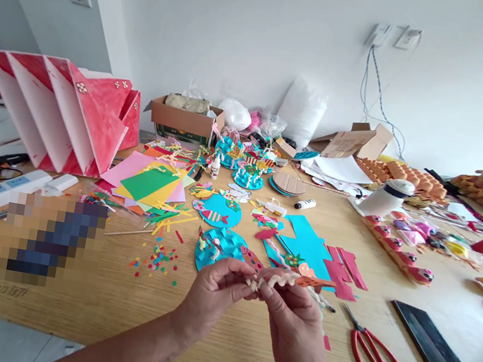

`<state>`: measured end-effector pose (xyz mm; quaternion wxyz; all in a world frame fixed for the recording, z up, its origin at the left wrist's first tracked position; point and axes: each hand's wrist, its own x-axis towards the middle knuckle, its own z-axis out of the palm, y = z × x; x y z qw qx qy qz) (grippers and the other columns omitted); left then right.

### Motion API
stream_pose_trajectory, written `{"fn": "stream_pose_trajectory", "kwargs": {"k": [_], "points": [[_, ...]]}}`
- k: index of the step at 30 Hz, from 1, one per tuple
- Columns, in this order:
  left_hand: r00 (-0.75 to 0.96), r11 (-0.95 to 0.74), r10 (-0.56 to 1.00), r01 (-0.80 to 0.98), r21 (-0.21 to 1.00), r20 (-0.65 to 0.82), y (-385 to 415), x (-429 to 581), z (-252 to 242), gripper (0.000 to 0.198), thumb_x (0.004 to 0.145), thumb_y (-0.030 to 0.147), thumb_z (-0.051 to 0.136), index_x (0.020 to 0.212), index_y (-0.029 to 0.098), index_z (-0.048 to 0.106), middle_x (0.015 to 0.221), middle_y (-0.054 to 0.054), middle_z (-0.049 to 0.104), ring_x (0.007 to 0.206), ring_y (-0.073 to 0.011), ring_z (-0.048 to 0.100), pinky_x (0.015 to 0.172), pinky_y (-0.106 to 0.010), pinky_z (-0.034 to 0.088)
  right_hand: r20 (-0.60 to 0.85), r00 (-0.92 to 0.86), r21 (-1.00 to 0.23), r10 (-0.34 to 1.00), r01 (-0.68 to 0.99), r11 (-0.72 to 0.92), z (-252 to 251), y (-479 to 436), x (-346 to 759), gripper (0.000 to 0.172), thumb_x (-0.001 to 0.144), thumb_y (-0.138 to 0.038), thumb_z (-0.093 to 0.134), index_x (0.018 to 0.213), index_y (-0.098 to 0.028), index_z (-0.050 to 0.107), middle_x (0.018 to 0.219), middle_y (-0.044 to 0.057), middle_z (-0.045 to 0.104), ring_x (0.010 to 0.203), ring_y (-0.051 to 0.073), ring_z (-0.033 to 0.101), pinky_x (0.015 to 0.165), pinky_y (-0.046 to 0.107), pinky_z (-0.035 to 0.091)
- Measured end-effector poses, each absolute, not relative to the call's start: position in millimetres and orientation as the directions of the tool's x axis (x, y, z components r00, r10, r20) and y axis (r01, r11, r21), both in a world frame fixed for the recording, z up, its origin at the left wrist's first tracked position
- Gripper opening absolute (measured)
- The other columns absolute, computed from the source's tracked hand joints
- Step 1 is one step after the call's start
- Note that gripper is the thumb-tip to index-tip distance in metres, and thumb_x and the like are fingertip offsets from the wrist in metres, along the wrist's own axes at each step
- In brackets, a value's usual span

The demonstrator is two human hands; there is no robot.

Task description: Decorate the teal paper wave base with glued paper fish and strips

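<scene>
My left hand (215,285) pinches one end of a wavy cream-coloured pipe cleaner (283,279). Further along the same strip, my right hand (295,317) grips it between thumb and fingers. An orange paper cut-out (316,282) sticks out at its right end; whether the two are joined I cannot tell. Just beyond my hands lies a blue bumpy disc (211,250) with small decorations. A red spotted paper cut-out (251,259) shows partly behind my fingers. Red-handled scissors (378,358) rest to the right of my right hand.
Paper confetti (158,261) and coloured paper sheets (148,183) lie to the left. Blue paper (309,245) is beyond my right hand. A black tray-like slab (433,361) lies right. Further back are a glue bottle (215,167), a cardboard box (185,116) and a white jug (384,197).
</scene>
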<state>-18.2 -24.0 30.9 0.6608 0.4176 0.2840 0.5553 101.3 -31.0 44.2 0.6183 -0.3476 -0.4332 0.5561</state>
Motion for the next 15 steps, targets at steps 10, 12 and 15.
{"fn": "stream_pose_trajectory", "kwargs": {"k": [10, 12, 15], "points": [[0.216, -0.330, 0.911, -0.129, 0.935, 0.351, -20.4, -28.9, 31.4, 0.004, 0.074, 0.022, 0.061, 0.072, 0.018, 0.062, 0.070, -0.002, 0.060, 0.069, -0.0139, 0.056, 0.064, -0.023, 0.044, 0.016, -0.028, -0.932, 0.999, -0.362, 0.005, 49.4, -29.1, 103.4, 0.011, 0.064, -0.024, 0.070, 0.065, -0.021, 0.059, 0.063, -0.003, 0.053, 0.061, 0.010, 0.044, 0.059, 0.023, 0.038], [0.213, -0.356, 0.902, -0.121, 0.927, 0.375, -19.8, -28.7, 29.9, 0.004, 0.075, 0.022, 0.061, 0.072, 0.019, 0.062, 0.070, -0.002, 0.060, 0.068, -0.0141, 0.056, 0.064, -0.024, 0.044, 0.004, -0.031, -0.930, 1.000, -0.367, -0.008, 49.8, -29.8, 102.6, 0.013, 0.064, -0.024, 0.070, 0.064, -0.021, 0.058, 0.063, -0.003, 0.053, 0.062, 0.010, 0.044, 0.060, 0.023, 0.038], [0.206, -0.361, 0.901, -0.128, 0.924, 0.381, -18.8, -28.5, 29.0, 0.005, 0.075, 0.022, 0.060, 0.072, 0.019, 0.061, 0.069, -0.002, 0.060, 0.067, -0.0140, 0.056, 0.064, -0.024, 0.044, -0.002, -0.030, -0.931, 1.000, -0.366, -0.012, 50.0, -30.7, 102.9, 0.013, 0.064, -0.024, 0.070, 0.065, -0.020, 0.058, 0.063, -0.003, 0.053, 0.061, 0.010, 0.044, 0.060, 0.023, 0.038]]}}
